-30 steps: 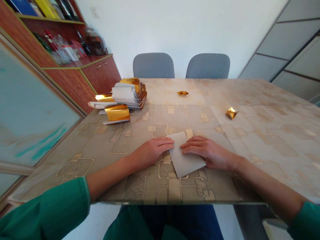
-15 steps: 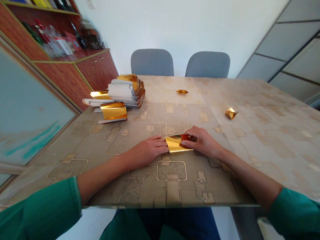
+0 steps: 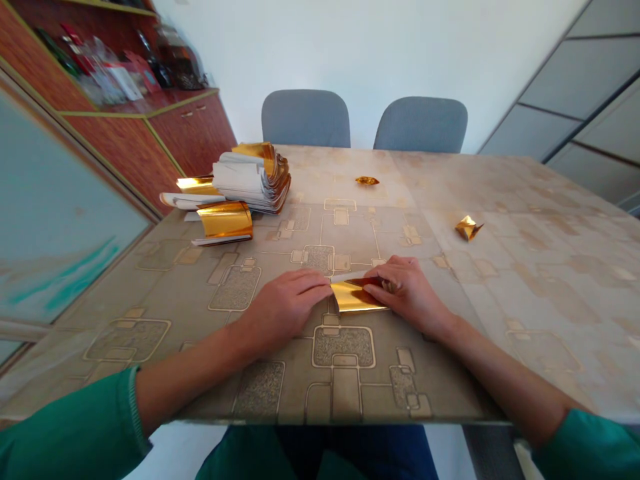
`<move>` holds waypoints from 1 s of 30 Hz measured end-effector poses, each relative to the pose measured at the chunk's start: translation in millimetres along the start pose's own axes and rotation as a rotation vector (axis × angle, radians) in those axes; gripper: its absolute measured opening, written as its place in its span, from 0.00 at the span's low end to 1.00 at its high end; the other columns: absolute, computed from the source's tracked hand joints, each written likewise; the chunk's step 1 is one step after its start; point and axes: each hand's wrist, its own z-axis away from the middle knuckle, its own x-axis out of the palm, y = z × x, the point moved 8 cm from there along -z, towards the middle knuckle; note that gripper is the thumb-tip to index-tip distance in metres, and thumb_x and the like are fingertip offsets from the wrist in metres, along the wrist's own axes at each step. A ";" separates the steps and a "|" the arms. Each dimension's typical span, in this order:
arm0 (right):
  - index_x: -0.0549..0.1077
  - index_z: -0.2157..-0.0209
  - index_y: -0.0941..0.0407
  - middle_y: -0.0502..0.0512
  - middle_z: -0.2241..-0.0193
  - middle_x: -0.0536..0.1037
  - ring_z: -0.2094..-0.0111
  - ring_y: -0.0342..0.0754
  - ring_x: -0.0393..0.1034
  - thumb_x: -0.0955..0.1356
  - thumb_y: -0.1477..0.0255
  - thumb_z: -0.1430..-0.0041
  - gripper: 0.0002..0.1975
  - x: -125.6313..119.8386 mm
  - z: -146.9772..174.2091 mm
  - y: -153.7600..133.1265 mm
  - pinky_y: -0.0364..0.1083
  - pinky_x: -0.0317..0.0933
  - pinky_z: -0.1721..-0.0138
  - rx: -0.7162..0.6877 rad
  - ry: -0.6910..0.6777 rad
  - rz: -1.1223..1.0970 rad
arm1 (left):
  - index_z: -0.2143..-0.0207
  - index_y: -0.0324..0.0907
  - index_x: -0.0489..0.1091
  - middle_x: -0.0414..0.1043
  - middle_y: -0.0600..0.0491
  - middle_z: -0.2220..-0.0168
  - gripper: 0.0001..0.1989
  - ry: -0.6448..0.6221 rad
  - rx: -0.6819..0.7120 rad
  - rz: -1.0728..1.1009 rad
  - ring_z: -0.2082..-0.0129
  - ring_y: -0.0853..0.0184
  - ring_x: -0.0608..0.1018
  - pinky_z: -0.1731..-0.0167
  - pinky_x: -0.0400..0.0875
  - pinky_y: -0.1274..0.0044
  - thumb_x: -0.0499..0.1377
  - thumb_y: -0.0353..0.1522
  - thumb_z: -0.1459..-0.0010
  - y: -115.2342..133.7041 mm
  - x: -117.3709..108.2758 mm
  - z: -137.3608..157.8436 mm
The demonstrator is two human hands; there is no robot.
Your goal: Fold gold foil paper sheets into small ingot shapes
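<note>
Between my hands, close to the table's front edge, is a sheet of shiny gold foil paper (image 3: pixel 353 299), partly curled over. My left hand (image 3: pixel 290 303) grips its left edge, with the fingers pressed together and the thumb hidden. At the right end, my right hand (image 3: pixel 413 293) pinches the paper between thumb and fingers, with the far edge lifted and folded. Farther off to the right sits a folded gold foil piece (image 3: pixel 469 229). Another small folded foil piece (image 3: pixel 367 181) lies near the far edge.
A thick stack of folded gold-and-white paper (image 3: pixel 240 183) lies at the left of the patterned table (image 3: pixel 345 390), with a loose gold bundle (image 3: pixel 225 221) in front of it. Two grey chairs (image 3: pixel 306 119) stand behind. A wooden cabinet (image 3: pixel 187 130) with bottles is at the far left.
The far edge of the foil paper has been raised and folded over further. My left hand has closed from flat fingers onto the paper's left edge. The view has shifted slightly.
</note>
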 end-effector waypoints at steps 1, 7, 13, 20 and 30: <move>0.76 0.66 0.53 0.47 0.70 0.80 0.67 0.46 0.69 0.72 0.72 0.40 0.01 -0.1 0.6 -0.8 0.49 0.51 0.57 0.001 0.000 0.005 | 0.54 0.38 0.73 0.77 0.46 0.55 0.15 0.030 -0.007 -0.009 0.54 0.62 0.77 0.54 0.75 0.68 0.47 0.27 0.32 7.0 -4.5 0.1; 0.75 0.68 0.53 0.47 0.71 0.80 0.67 0.47 0.68 0.72 0.70 0.40 0.03 4.4 0.5 -0.1 0.49 0.49 0.58 0.002 -0.003 0.035 | 0.39 0.36 0.61 0.58 0.41 0.35 0.28 -0.177 0.059 0.030 0.35 0.53 0.61 0.37 0.58 0.57 0.51 0.46 0.33 55.0 16.5 -4.7; 0.75 0.69 0.54 0.48 0.72 0.79 0.65 0.49 0.66 0.73 0.69 0.40 0.05 3.4 -0.4 5.7 0.48 0.49 0.59 0.050 0.028 0.088 | 0.34 0.32 0.51 0.50 0.39 0.32 0.39 -0.304 0.001 -0.007 0.31 0.53 0.54 0.35 0.51 0.58 0.49 0.52 0.35 56.8 42.5 -5.8; 0.75 0.70 0.53 0.49 0.72 0.78 0.66 0.49 0.66 0.70 0.69 0.37 0.07 5.5 -1.1 15.4 0.49 0.48 0.60 0.132 0.043 0.083 | 0.32 0.33 0.48 0.49 0.42 0.31 0.39 -0.343 -0.040 0.014 0.31 0.55 0.53 0.34 0.49 0.61 0.45 0.53 0.33 54.0 50.0 -0.8; 0.74 0.72 0.54 0.49 0.75 0.77 0.68 0.48 0.66 0.72 0.68 0.40 0.07 4.8 -2.3 17.8 0.49 0.49 0.61 0.197 0.084 0.131 | 0.33 0.35 0.49 0.48 0.41 0.31 0.39 -0.352 -0.062 0.049 0.31 0.52 0.54 0.35 0.52 0.59 0.50 0.52 0.35 55.6 51.3 -1.0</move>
